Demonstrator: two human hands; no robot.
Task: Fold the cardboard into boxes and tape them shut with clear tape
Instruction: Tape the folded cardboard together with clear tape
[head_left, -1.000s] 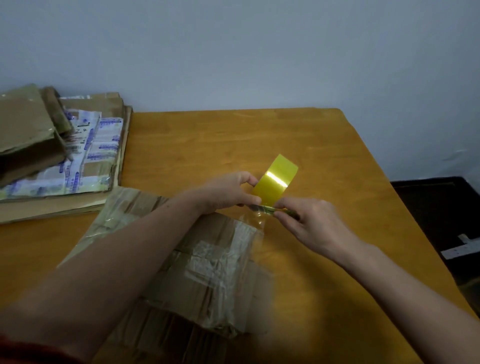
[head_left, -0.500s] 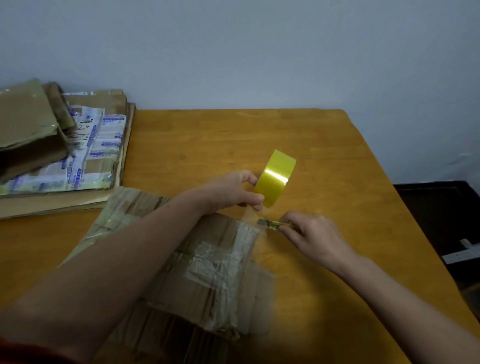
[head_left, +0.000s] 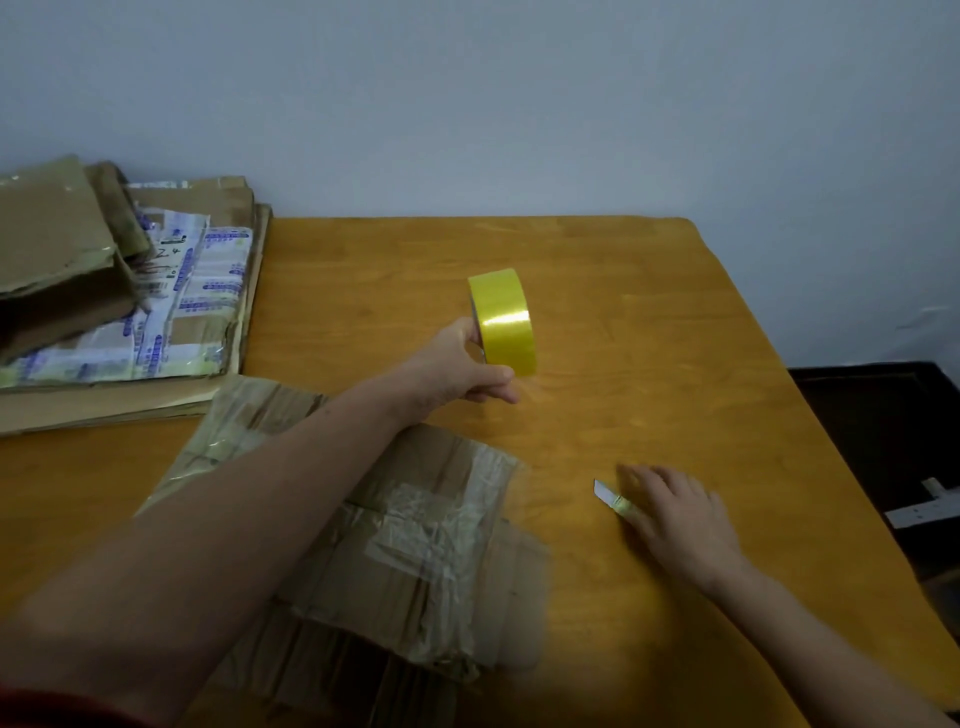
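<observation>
Yellow tape roll (head_left: 506, 322) gripped in my left hand (head_left: 457, 371), cardboard (head_left: 431, 545) lies just nearward of those fingers; right hand (head_left: 680, 519) blurs over the cutter (head_left: 605, 492), hold unclear.

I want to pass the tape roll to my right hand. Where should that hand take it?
Probably take the tape roll by its yellow band near the top, coming from the right. It is upright, and the left hand grips its lower left at the core, leaving that side free.

A plain room set up for packing.
A wooden table (head_left: 623, 312) stands against a bare pale wall (head_left: 519, 104); used, labelled cardboard (head_left: 197, 291) is stacked far left.
</observation>
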